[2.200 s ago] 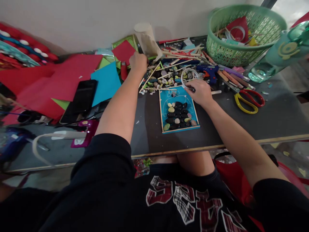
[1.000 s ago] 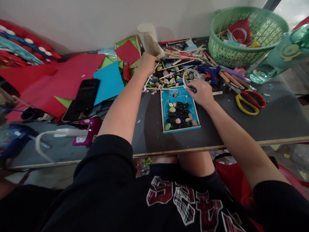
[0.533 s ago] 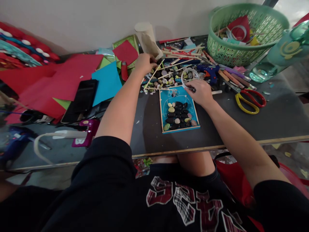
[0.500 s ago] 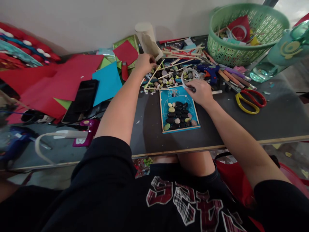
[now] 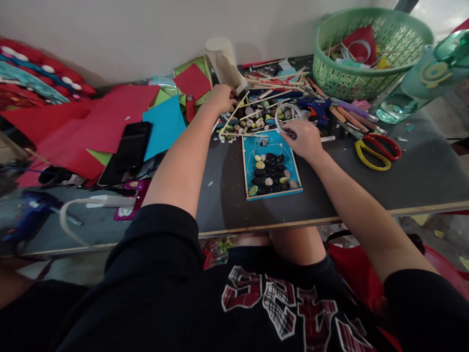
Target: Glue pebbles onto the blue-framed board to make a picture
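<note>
My left hand (image 5: 222, 99) reaches into the heap of small pebbles (image 5: 252, 120) at the back of the table, beside a thin wooden stick (image 5: 234, 115). Its fingers are curled and partly hidden, so what they pinch cannot be made out. My right hand (image 5: 303, 139) is closed at the near edge of a clear roll of tape (image 5: 277, 119), just above the picture's top right corner. Between my arms lies a blue picture board (image 5: 248, 170) with a stick frame. Rows of black stones (image 5: 270, 173) with a few coloured ones cover its lower part.
Scissors (image 5: 373, 151), a blue glue gun (image 5: 318, 110), a green basket (image 5: 340, 80) and a water bottle (image 5: 414, 80) stand or lie to the right. Red paper (image 5: 98, 117), blue paper (image 5: 166, 122) and a phone (image 5: 134, 144) are on the left. A cardboard roll (image 5: 220, 49) stands behind.
The view has shifted slightly. Both hands stay in nearly the same places, and the stones on the board look unchanged.
</note>
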A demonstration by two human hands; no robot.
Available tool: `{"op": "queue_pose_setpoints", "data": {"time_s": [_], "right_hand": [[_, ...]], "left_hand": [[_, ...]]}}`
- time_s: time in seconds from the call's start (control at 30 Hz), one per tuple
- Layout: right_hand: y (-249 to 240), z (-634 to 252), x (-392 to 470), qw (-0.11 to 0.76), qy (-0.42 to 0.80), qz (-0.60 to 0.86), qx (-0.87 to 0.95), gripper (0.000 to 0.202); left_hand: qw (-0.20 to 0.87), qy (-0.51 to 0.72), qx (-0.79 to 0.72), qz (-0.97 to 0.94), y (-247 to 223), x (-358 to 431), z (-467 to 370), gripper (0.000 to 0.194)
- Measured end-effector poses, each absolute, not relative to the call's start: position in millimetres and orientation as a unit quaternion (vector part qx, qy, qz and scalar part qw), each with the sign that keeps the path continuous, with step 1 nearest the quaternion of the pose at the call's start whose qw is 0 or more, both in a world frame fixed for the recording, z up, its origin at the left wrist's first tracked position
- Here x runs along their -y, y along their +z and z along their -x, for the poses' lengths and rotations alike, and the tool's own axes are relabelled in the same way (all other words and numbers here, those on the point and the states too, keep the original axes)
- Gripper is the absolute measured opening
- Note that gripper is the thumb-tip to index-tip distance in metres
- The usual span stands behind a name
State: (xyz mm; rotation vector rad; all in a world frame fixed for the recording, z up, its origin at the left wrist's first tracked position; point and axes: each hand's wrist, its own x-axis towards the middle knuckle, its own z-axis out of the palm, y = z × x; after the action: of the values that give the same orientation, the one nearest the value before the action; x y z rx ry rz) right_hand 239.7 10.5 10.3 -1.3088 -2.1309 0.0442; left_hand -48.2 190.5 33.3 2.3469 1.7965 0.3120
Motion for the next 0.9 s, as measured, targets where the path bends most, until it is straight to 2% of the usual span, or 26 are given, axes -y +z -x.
{"op": "queue_pose_setpoints", "data": {"time_s": [0.13, 0.27, 0.37, 0.53, 0.63, 0.8, 0.9], "right_hand": [[11.0, -237.3, -10.0, 0.309, 0.015, 0.499, 0.81, 0.019], [11.0, -236.9, -9.5, 0.316, 0.023, 0.498, 0.807, 0.018], [11.1, -238.5, -9.6, 0.318, 0.023, 0.5, 0.805, 0.018], [10.4, -239.6, -10.6, 0.312, 0.016, 0.504, 0.806, 0.019], [10.0, -239.5, -11.0, 0.314, 0.011, 0.502, 0.806, 0.019], [11.3, -239.8, -10.6, 0.316, 0.011, 0.502, 0.805, 0.018], [11.5, -239.2, -10.0, 0.311, 0.007, 0.508, 0.803, 0.019]], "left_hand": [[0.063, 0.144, -0.613, -0.774, 36.7, -188.3, 53.5, 0.049], [0.021, 0.185, -0.609, -0.771, 41.8, -180.9, 54.8, 0.052], [0.053, 0.191, -0.577, -0.792, 48.5, -171.4, 56.5, 0.052], [0.12, 0.08, -0.557, -0.818, 70.2, -145.4, 62.1, 0.024], [0.106, 0.054, -0.586, -0.801, 80.0, -131.9, 68.0, 0.023], [0.103, 0.142, -0.615, -0.769, 83.1, -112.7, 75.6, 0.025], [0.18, 0.249, -0.584, -0.752, 99.7, -79.6, 58.4, 0.031]]}}
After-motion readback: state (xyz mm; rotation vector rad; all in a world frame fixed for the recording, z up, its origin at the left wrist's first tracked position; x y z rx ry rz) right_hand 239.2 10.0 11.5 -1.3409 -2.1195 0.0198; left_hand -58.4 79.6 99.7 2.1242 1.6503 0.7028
